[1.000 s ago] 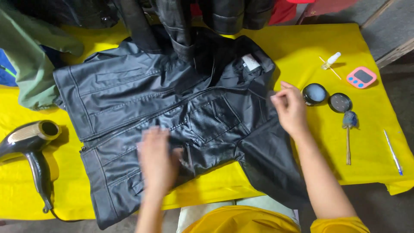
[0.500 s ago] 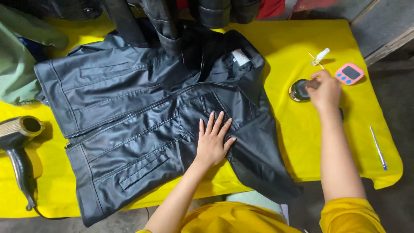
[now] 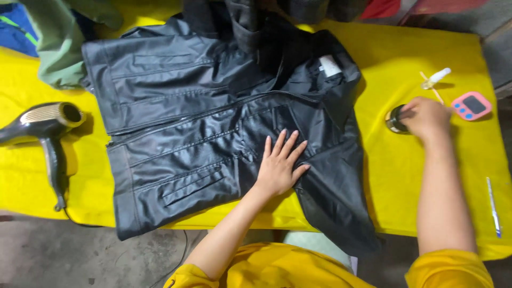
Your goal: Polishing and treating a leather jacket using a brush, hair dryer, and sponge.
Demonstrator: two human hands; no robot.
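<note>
Pressing flat with fingers spread, the left hand (image 3: 280, 168) stays on the black leather jacket (image 3: 213, 133), which lies across the yellow table cover (image 3: 405, 176), much as half a second ago. The right hand (image 3: 426, 118) remains curled over a small round dark tin (image 3: 396, 120) at about 3 o'clock from the jacket, though whether it actually grips the tin cannot be told. At 9 o'clock the hair dryer (image 3: 45, 125) lies unmoved, and the pink timer (image 3: 471, 105) sits just beyond the right hand.
</note>
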